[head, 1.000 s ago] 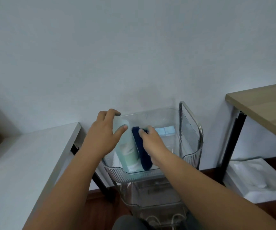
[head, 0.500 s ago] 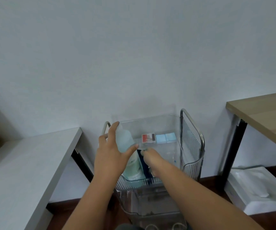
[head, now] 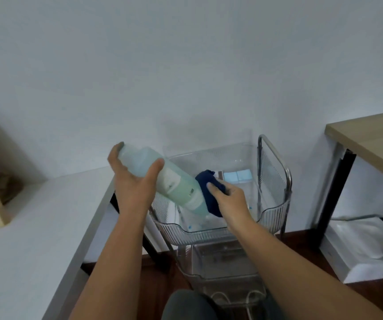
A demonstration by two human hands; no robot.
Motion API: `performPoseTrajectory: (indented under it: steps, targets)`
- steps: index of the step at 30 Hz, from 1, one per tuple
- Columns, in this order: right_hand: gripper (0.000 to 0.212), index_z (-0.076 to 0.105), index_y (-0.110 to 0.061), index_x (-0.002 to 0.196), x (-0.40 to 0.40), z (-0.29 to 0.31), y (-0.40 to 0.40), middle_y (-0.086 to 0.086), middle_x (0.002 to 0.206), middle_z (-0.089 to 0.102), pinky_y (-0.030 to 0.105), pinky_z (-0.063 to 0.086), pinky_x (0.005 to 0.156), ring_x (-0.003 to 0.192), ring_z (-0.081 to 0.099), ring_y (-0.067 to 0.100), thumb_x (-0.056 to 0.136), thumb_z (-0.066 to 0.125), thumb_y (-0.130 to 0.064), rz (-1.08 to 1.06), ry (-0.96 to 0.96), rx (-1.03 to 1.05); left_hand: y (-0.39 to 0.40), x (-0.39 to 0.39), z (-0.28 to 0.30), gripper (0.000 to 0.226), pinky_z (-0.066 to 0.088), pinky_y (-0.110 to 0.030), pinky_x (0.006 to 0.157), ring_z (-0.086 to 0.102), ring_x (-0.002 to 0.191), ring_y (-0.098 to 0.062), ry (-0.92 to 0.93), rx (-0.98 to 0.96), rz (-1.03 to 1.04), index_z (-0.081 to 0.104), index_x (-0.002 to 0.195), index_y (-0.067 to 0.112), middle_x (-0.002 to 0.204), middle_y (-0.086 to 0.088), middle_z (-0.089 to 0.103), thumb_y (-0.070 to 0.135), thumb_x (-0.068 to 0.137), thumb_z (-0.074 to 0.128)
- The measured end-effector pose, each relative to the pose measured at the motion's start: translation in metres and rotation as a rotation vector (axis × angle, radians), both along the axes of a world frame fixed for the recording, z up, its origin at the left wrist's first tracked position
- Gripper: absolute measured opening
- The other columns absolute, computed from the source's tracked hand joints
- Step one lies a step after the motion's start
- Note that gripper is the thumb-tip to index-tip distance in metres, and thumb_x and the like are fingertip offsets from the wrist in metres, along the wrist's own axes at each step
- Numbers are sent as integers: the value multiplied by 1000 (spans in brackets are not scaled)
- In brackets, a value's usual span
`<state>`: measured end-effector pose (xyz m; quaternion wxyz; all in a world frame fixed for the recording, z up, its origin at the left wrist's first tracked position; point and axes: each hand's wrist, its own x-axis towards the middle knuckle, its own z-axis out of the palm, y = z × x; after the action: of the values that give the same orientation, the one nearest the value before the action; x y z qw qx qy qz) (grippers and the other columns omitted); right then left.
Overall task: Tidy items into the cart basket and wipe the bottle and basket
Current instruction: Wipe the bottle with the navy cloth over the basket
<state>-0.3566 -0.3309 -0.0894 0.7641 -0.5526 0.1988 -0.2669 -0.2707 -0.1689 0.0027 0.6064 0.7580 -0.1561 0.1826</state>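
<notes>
Bottle point(head: 174, 183) tilted in my left hand point(head: 135, 181); at its 4 o'clock end my right hand point(head: 228, 199) grips a cloth point(head: 209, 192) above the basket point(head: 275, 211).

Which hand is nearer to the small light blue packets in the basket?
Right. The right hand with the cloth is just before the packets; the left hand is farther left.

Soft, even, cool light fills the room, with no strong glare. The wall point(head: 185, 65) is brightest at 12 o'clock and greys toward the corners. Faint shadows fall under the desk point(head: 370, 139) at 3 o'clock and beneath the white table point(head: 36, 227) at 8 o'clock. The whole picture is slightly soft; wide-angle bending curves edges at 9 and 3 o'clock. The clear basket point(head: 275, 211) shows only dull highlights.
</notes>
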Motion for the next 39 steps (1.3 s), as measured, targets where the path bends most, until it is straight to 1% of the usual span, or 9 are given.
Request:
performPoseTrajectory:
  steps: [3,5,10,16,20,24,30,34,39]
  targets:
    - [34,65,-42,112,-10,-4,12,1,137,51,38,41,107,127,46,20,86,70,-21,-51,-125,-527,4,6,13,77,60,-42,74,69,87,-11,-5,-136,39,30,124,63,111,3,64,50,66,80]
    - [40,60,-48,117,-11,-7,20,2,152,31,34,32,113,138,31,21,87,68,-22,-10,-191,-610,5,8,17,74,59,-45,82,69,86,-6,5,-213,46,33,122,63,107,8,63,48,66,80]
    - [31,52,-61,115,2,14,19,-3,148,34,33,42,105,131,42,13,95,52,-37,6,-199,-280,8,2,11,74,60,-45,80,71,92,-12,46,-389,-26,35,125,52,117,-1,61,36,70,82]
    - [28,53,-33,117,19,29,-15,8,119,59,50,56,80,102,60,31,95,48,-49,275,52,400,9,-8,6,76,60,-45,68,72,93,-14,36,-494,-134,36,128,49,117,-5,62,21,74,82]
    - [22,57,-26,115,16,24,-25,9,112,63,52,56,82,101,62,32,95,53,-36,234,173,204,10,-13,5,82,59,-52,74,68,104,-18,-15,-398,-200,33,132,48,129,-6,54,16,75,82]
    - [22,66,-34,104,13,17,-35,0,111,69,28,52,59,93,65,19,92,58,-17,-69,129,-8,9,-18,13,83,59,-55,72,65,109,-26,-52,-311,-276,32,131,49,135,-12,47,19,73,83]
    - [26,70,-20,107,10,14,-29,14,103,73,46,58,72,86,68,34,90,59,-36,215,40,698,1,-35,23,84,56,-62,75,61,114,-33,-78,-367,-317,29,133,46,138,-16,44,18,73,81]
    - [36,68,-15,105,7,18,-34,10,96,76,39,59,67,84,72,27,92,55,-46,217,105,615,3,-39,31,85,53,-61,86,57,116,-40,-186,-316,-280,27,134,40,137,-24,41,19,73,82]
    - [19,63,-17,92,-1,38,-40,7,97,68,33,55,70,87,64,23,94,55,-34,130,302,201,3,-38,34,83,53,-21,84,56,113,-3,-382,-177,-311,27,134,36,135,14,39,13,74,81]
